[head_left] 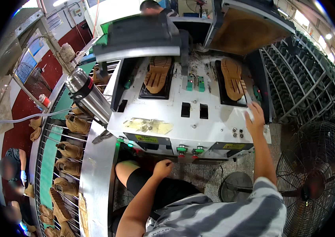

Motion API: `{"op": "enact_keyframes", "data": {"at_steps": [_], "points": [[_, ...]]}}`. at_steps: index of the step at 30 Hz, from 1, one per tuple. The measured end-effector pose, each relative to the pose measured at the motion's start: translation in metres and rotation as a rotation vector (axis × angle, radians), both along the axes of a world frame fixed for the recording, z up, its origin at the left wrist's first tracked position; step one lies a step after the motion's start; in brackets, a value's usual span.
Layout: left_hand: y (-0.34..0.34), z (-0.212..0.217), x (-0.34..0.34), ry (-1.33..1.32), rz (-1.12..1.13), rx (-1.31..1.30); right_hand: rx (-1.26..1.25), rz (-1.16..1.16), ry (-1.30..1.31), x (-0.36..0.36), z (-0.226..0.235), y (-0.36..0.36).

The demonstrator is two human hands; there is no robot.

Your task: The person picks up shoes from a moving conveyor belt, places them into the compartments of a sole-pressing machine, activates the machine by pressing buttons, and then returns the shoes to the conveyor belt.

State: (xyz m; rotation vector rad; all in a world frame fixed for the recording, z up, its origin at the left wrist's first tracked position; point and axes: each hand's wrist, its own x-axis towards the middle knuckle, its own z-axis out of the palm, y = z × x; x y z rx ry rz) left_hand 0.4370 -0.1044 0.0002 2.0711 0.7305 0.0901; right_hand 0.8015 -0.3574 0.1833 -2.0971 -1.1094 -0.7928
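Observation:
My right hand (255, 117) is stretched over the front right of a white two-station press (199, 130), its fingers apart and holding nothing I can see. Just beyond its fingertips, a tan shoe sole (232, 79) lies tread up on a black pad. A second tan sole (158, 75) rests the same way on the left pad. Over that left station, a dark lid (140, 39) is blurred by motion. The right lid (250, 29) stands raised. My left hand (162, 168) is curled closed above my lap, in front of the press, with nothing visible in it.
A steel thermos (88, 94) stands at the press's left. Beside it runs a roller conveyor carrying several tan shoes (70, 166). A large caged fan (311, 185), a grey bucket (236, 186) and a rack (298, 79) are to the right. Other people work at far left and behind.

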Motion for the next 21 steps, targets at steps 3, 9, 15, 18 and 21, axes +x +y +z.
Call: {"op": "enact_keyframes", "data": {"at_steps": [3,9,15,18,21], "points": [[-0.047,0.025,0.034,0.010,-0.343,-0.121,0.571,-0.270,0.340,-0.053,-0.089,-0.088],[-0.068,0.072,0.106,-0.062,-0.199,-0.103,1.416,-0.009,1.537,-0.077,-0.140,-0.134],[-0.029,0.037,0.036,-0.206,0.027,-0.062,0.459,0.058,1.812,-0.169,-0.188,-0.074],[0.014,0.034,-0.037,-0.199,0.414,0.090,-0.334,0.507,1.464,-0.253,-0.125,0.023],[0.050,0.046,-0.126,-0.102,0.790,0.262,0.003,0.836,0.489,-0.280,-0.058,0.124]]}}
